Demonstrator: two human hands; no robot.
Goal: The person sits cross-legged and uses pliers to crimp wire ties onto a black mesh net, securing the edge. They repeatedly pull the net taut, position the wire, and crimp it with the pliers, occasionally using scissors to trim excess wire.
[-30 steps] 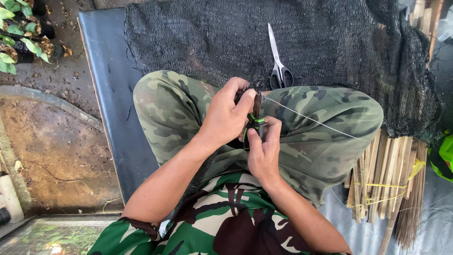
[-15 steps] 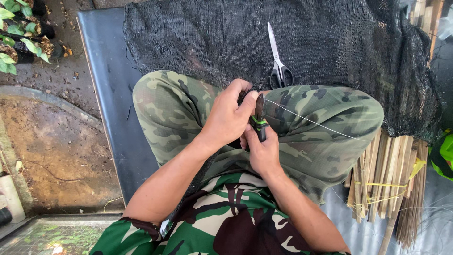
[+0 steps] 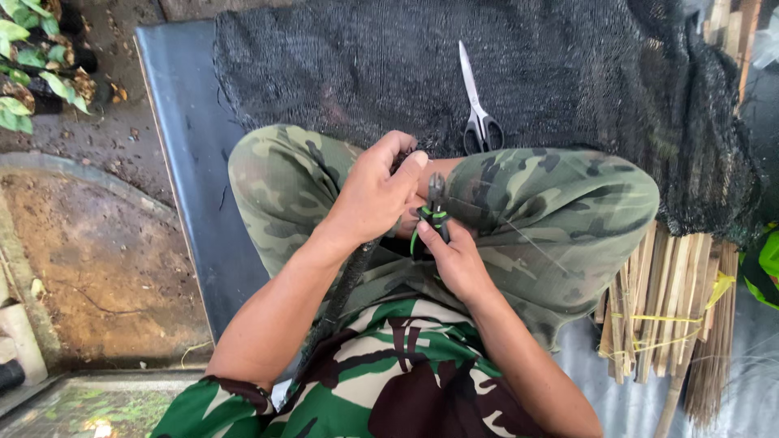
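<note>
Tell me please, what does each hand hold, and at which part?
The right hand holds small pliers by the green-and-black handles. The left hand pinches black netting near the plier tip.

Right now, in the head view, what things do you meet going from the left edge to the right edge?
Potted green plants → dark mat → left hand → green-handled pliers in the right hand → bundle of bamboo sticks. The scissors and black netting overlap these, so I leave them out.

Single head-worn view, straight down, close over lap (image 3: 503,211) and mesh (image 3: 568,89).
</note>
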